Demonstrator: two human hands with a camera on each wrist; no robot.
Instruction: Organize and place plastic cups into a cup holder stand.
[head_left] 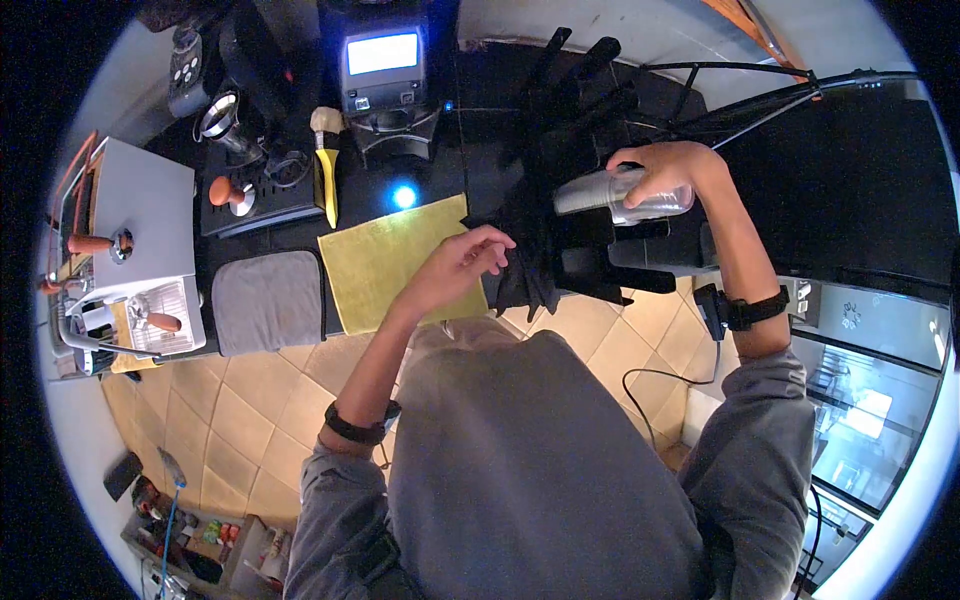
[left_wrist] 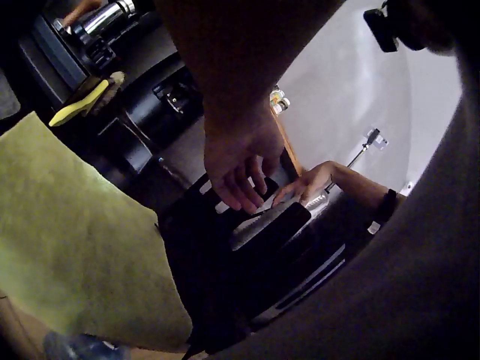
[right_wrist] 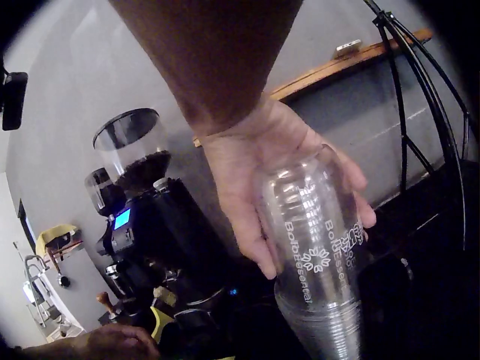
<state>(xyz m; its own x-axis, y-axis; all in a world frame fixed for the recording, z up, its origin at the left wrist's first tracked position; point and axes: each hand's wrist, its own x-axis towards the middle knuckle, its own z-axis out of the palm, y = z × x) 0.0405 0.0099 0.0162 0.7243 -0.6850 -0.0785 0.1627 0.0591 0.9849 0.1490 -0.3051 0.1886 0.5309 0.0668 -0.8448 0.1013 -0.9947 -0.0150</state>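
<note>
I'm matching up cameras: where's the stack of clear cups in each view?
Head: the stack of clear cups is right of centre, held by the right hand.
Left wrist: the cups are right of centre, partly hidden by that hand.
Right wrist: the cups, right of centre, reach the bottom edge.
Shared landmark: yellow-handled brush, upper left in the first two, lower left in the third.

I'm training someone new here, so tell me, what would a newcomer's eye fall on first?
Probably the bright screen, glowing at the back of the dark counter, with a blue-white light spot nearer the person. Next might come the yellow cloth at the counter's near edge, then the clear stacked cups held in the right hand, right of the cloth.
</note>
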